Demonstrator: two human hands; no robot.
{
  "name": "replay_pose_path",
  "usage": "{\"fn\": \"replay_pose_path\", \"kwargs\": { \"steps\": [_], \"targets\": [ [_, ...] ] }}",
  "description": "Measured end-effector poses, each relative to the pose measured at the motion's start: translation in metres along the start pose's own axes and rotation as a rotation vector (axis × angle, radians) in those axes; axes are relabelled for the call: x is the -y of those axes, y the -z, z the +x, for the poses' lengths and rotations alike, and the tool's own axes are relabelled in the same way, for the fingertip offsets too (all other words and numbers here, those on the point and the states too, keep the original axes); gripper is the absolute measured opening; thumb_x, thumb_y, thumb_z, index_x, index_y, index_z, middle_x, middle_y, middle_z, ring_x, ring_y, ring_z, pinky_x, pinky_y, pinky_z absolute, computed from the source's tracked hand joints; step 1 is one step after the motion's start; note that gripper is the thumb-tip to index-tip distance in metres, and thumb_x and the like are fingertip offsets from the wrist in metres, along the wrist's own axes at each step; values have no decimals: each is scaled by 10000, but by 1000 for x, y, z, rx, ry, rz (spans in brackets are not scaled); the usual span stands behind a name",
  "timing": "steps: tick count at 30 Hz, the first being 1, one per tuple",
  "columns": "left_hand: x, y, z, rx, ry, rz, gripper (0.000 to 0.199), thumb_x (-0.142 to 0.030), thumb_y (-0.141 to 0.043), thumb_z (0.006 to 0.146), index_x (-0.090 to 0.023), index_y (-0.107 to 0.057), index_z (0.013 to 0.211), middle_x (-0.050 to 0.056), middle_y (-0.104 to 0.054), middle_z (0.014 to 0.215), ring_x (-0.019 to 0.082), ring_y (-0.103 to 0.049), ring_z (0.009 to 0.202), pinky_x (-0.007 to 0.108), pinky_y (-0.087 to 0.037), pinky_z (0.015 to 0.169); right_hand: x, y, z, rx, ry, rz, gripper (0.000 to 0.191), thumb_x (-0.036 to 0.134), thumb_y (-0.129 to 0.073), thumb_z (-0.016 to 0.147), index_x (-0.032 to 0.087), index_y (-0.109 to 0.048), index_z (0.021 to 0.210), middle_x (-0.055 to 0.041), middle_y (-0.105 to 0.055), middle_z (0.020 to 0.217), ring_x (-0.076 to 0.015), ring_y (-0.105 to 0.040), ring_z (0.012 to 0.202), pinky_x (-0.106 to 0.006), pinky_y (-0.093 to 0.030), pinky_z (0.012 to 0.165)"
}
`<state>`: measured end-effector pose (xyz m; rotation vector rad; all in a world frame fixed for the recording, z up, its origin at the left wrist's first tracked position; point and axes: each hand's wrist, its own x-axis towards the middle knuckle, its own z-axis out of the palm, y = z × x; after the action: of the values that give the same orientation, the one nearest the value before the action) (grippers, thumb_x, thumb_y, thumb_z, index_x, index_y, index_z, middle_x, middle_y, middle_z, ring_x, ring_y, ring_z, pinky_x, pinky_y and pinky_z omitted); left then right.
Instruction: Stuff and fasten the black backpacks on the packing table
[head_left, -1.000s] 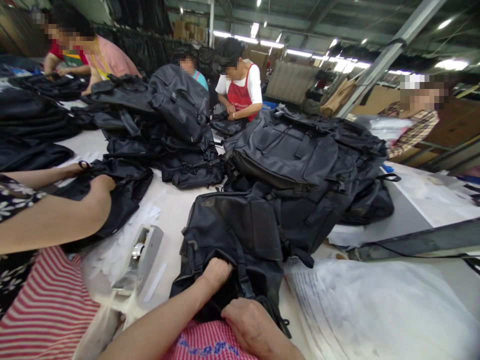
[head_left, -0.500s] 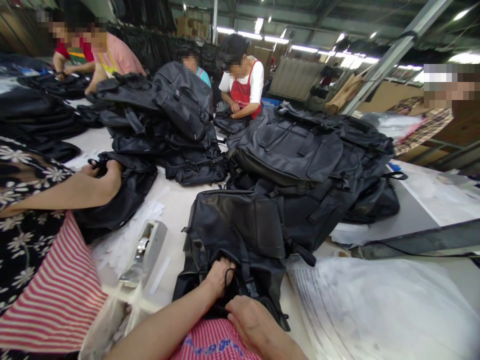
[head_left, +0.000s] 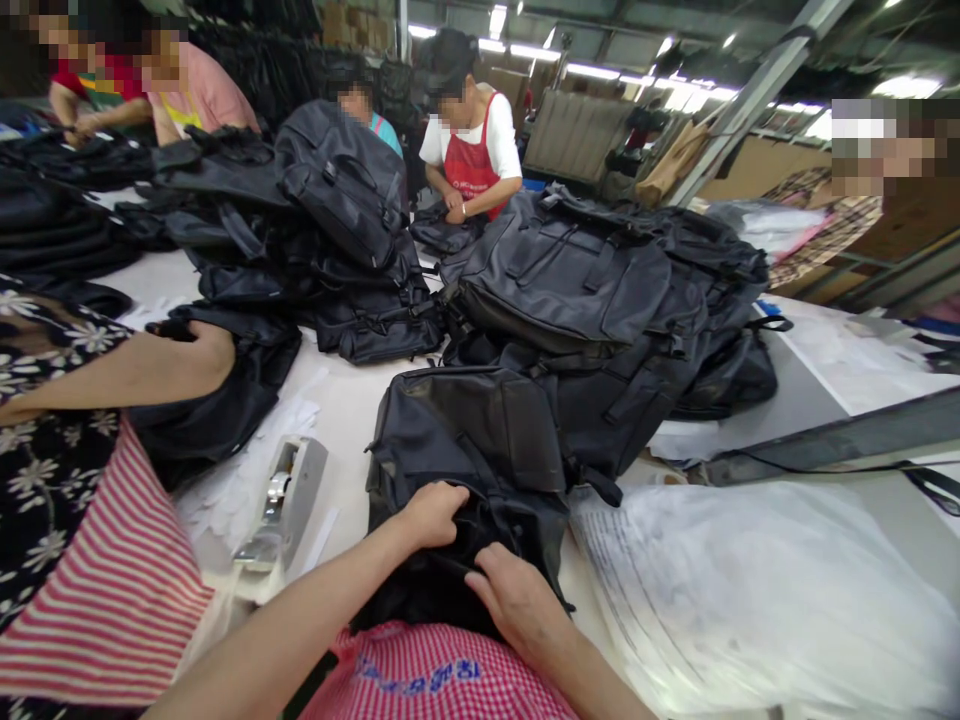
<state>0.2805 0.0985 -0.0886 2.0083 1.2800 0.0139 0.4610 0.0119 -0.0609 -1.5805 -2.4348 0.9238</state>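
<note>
A black backpack (head_left: 465, 430) lies on the white table in front of me, its top part toward my red checked apron. My left hand (head_left: 435, 513) is closed on the edge of the bag's opening, fingers curled over the black fabric. Just right of it and nearer to me, my right hand (head_left: 514, 592) rests at the same opening, thumb and fingers bent round the fabric edge. Dark folds hide some fingertips. The inside of the bag is too dark to make out.
A tape dispenser (head_left: 281, 505) stands left of the backpack, near paper scraps. Piled black bags (head_left: 585, 280) rise behind it. A large white plastic bag (head_left: 757, 590) lies at right. A co-worker's arm (head_left: 150, 370) reaches in at left; other people work beyond.
My left hand has come out of the bag's opening to its edge. My right hand has moved up and forward along the fabric. The view has shifted slightly.
</note>
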Motion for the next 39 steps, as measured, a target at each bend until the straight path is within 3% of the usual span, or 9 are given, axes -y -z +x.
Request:
{"fn": "replay_pose_path", "kwargs": {
  "steps": [3,5,7,10,15,22,30,34,39],
  "targets": [
    [3,20,-5,3,10,-227,341,-97,-518,606,-190,-600,924,-12,-613,710,151,-560,670,239,-386,571,-5,9,9,-303,-163,261,209,343,-389,959,180,-520,963,-66,-602,921,-169,-604,725,-333,-507,736],
    [5,24,-7,24,21,-371,283,-145,-528,626,-177,-602,897,-42,-545,630,123,-497,594,223,-344,521,-2,16,20,-376,-208,324,393,376,-470,921,178,-423,1257,-126,-553,1200,-153,-621,733,-347,-529,787],
    [8,22,-5,33,33,-491,207,-192,-542,637,-164,-612,829,-48,-523,611,114,-471,585,221,-347,535,3,21,32,-292,-119,214,619,341,-555,877,245,-278,1423,-143,-406,1416,-192,-634,902,-373,-525,866],
    [15,15,2,14,69,-629,145,-211,-548,614,-153,-616,729,-39,-550,629,113,-474,611,230,-361,586,10,19,37,-110,51,-53,391,191,-462,910,234,-488,1297,-114,-512,1334,-246,-562,1112,-367,-499,901],
    [22,11,18,-53,162,-777,87,-220,-568,568,-159,-595,624,-55,-505,552,108,-436,582,247,-331,595,15,4,10,119,143,-189,227,237,-389,956,178,-599,892,-59,-644,850,-192,-616,800,-290,-477,719],
    [12,16,25,-43,264,-930,67,-223,-540,550,-175,-570,586,-56,-468,480,106,-385,508,256,-272,516,15,17,60,544,101,-157,286,82,-348,870,100,-633,855,-161,-691,949,-248,-645,864,-325,-460,728],
    [25,19,33,-62,318,-956,65,-207,-553,531,-171,-572,581,-57,-465,472,103,-386,500,257,-255,520,18,17,62,342,44,-19,212,89,-383,873,183,-553,957,-46,-662,900,-160,-641,812,-243,-456,718],
    [26,15,37,-74,307,-934,59,-199,-560,530,-169,-577,578,-62,-477,481,99,-389,506,260,-267,531,39,19,55,260,-45,-359,310,32,-494,785,157,-547,1064,-153,-573,1149,-245,-660,850,-310,-522,663],
    [25,14,36,-68,302,-919,57,-195,-560,530,-171,-566,582,-66,-474,476,99,-396,505,258,-286,543,31,18,61,369,-75,-165,661,33,-524,761,15,-310,1386,-253,-549,1246,-318,-603,1084,-414,-518,913]
  ]
}}
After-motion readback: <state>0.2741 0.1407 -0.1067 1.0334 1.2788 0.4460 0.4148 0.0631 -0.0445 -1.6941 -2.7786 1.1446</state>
